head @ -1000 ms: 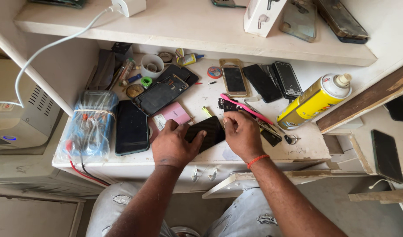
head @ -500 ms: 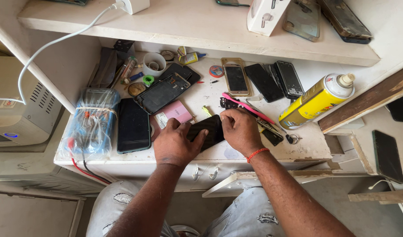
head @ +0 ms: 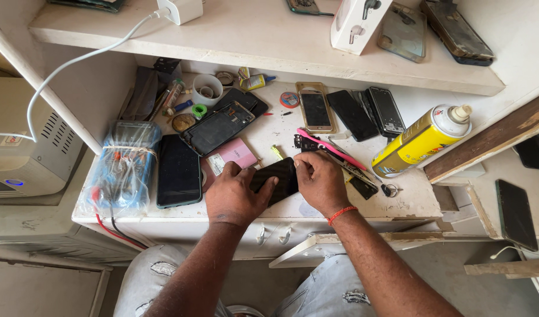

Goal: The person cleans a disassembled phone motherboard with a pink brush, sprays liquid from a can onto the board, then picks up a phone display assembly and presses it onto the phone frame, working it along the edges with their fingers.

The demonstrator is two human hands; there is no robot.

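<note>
Both forearms are stretched forward; the left hand and right hand are curled, fingers bent inward.

A: We see glossy black glass on the phone; spray can is shiny yellow metal.
B: We read the worktop as matt, scuffed white paint; plank rough wood.

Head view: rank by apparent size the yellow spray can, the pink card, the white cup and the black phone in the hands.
1. Yellow spray can
2. Black phone, partly covered by the left hand and right hand
3. Pink card and white cup, too close to rank
</note>
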